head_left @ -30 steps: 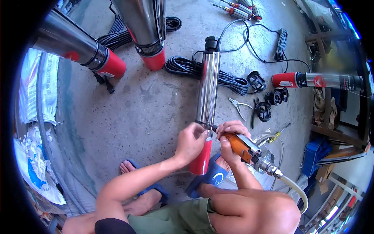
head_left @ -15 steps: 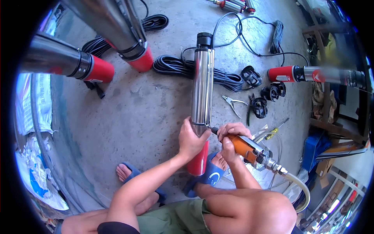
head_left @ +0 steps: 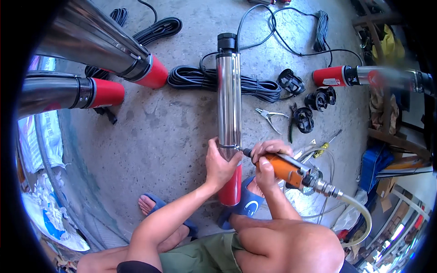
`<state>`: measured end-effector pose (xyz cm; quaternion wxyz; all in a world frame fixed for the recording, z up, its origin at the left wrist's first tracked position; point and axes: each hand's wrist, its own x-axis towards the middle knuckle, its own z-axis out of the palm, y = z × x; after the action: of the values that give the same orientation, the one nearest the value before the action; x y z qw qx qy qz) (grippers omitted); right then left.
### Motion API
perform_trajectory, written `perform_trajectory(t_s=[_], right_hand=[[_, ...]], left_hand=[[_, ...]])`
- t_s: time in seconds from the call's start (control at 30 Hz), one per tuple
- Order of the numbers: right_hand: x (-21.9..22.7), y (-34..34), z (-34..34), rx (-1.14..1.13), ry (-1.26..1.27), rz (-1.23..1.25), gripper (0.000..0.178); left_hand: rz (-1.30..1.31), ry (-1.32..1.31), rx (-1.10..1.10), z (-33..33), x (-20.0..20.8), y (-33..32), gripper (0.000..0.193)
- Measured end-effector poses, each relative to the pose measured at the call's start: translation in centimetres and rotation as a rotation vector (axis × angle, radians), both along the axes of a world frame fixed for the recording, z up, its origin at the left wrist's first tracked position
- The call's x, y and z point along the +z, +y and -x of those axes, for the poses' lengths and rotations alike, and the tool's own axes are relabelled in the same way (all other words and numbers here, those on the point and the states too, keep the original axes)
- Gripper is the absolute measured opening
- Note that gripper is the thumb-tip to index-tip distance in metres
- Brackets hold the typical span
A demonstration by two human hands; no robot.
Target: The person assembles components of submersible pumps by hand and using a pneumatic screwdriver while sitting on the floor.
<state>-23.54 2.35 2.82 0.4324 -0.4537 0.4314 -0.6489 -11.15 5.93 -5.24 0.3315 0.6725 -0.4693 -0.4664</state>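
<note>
A long stainless-steel submersible pump (head_left: 229, 100) with a black top and a red lower end (head_left: 230, 189) lies in front of me, its red end nearest my feet. My left hand (head_left: 218, 164) is wrapped round its mesh-covered section, just above the red part. In my right hand (head_left: 269, 159) is an orange air screwdriver (head_left: 284, 170), fingers closed round its body. The tool's dark tip points left and meets the pump's side, close to my left thumb. A pale hose (head_left: 362, 216) runs from the tool's metal coupling. Whether a screw sits at the tip is too small to tell.
Coiled black cable (head_left: 193, 77) lies behind the pump. To the right are pliers (head_left: 271, 119), black plastic guards (head_left: 303, 119), a yellow-handled screwdriver (head_left: 321, 150) and another red-ended pump (head_left: 330, 76). Two more steel pumps (head_left: 104, 41) (head_left: 54, 91) fill the upper left. My sandalled feet flank the work.
The whole view has shifted slightly, so the pump appears a little further left and more upright. Both hands keep their hold, with the tool tip still at the same spot.
</note>
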Motion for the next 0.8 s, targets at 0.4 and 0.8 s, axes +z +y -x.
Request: perform_trajectory(t_s=[0.4,0.8], right_hand=[[0.1,-0.3,0.3,0.031,0.040,0.010,0.021],[-1.0,0.2,0.5,-0.068,-0.154,-0.052,0.022]], left_hand=[[-0.139,0.126,0.029,-0.2,1.7,-0.8,0.073],[-0.086,0.101,0.041,0.0,1.8,-0.9,0.070]])
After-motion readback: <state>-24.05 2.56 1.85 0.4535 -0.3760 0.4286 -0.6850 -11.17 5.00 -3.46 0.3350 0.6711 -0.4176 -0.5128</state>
